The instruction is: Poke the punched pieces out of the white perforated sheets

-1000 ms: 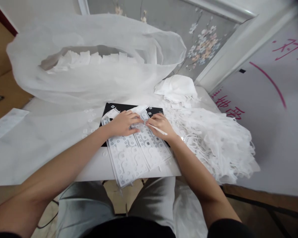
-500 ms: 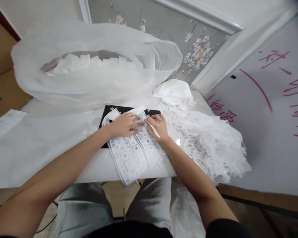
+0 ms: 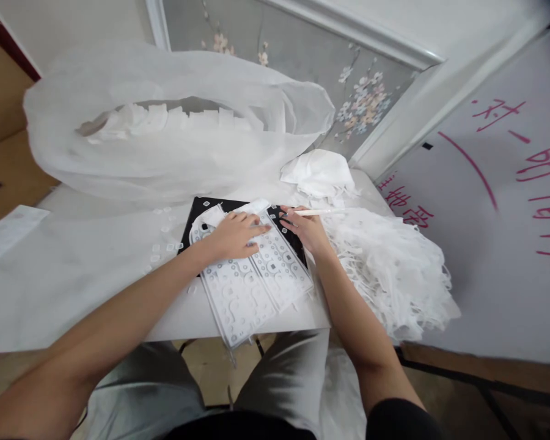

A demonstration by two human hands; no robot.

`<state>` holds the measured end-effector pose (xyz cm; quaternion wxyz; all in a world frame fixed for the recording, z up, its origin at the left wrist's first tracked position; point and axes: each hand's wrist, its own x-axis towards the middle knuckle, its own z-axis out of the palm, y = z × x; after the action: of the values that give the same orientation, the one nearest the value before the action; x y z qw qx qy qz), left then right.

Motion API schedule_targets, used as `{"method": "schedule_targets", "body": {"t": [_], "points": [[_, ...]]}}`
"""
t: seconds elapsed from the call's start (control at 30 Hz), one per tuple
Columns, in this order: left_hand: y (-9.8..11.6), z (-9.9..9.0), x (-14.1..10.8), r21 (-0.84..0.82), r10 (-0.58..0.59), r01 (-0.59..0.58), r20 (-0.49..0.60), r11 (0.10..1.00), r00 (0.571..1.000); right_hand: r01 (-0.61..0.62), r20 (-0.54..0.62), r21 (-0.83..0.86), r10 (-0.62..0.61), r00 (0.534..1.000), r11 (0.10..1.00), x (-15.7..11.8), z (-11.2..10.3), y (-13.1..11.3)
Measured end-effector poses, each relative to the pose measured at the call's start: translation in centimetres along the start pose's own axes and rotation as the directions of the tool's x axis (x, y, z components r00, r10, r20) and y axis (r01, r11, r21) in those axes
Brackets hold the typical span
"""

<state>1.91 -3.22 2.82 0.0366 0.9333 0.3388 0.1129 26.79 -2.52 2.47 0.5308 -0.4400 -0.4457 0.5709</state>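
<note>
A white sheet with rows of small printed or cut shapes (image 3: 238, 299) lies slantwise over a black board (image 3: 231, 205), its lower corner hanging past the table's front edge. My left hand (image 3: 238, 235) rests palm down on the upper part of the sheet, fingers spread. Just right of the sheet's top end, over the board, is my right hand (image 3: 308, 231). Between its fingers is a slim white pen-like tool (image 3: 318, 211), lying nearly level and pointing right. Small translucent square pieces (image 3: 285, 230) dot the board near my right fingertips.
A heap of white stringy cut sheets (image 3: 389, 269) covers the table's right side. Behind it sits a folded white cloth bundle (image 3: 318, 171). A large translucent bag (image 3: 165, 156) of white pieces stands at the back. More small squares (image 3: 170, 247) lie left of the board.
My right hand has moved right, off the sheet and onto the board's right part. The pen-like tool has swung from pointing down toward me to lying sideways. My left hand stays on the sheet.
</note>
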Motion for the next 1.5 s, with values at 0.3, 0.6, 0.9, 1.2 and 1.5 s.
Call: {"method": "schedule_targets", "body": {"t": [0.3,0.6,0.9,1.2,1.5], "points": [[0.4,0.7,0.6,-0.141,-0.077,0.068,-0.057,0.988,0.995,-0.036,-0.04,0.075,0.039,0.998,0.997,0.7,0.9,0.8],[0.4,1.2,3.8,-0.254,-0.187,0.175,-0.025,0.951,0.982,-0.089,0.042,0.155,0.084,0.996,0.984,1.3,0.2,1.1],[1.1,2.9,4.5,-0.013,-0.127,0.127,-0.045,0.992,0.991,-0.135,0.092,0.164,0.121,0.988,0.977,1.3,-0.3,0.6],[0.0,1.6,3.3,-0.274,-0.084,0.101,0.072,0.956,0.994,-0.21,0.161,0.241,0.174,0.971,0.947,0.3,0.0,0.0],[-1.6,-0.8,1.4,-0.839,-0.438,0.15,-0.115,0.524,0.891,-0.121,0.128,-0.174,0.144,0.981,0.977,-0.3,1.1,0.3]]}}
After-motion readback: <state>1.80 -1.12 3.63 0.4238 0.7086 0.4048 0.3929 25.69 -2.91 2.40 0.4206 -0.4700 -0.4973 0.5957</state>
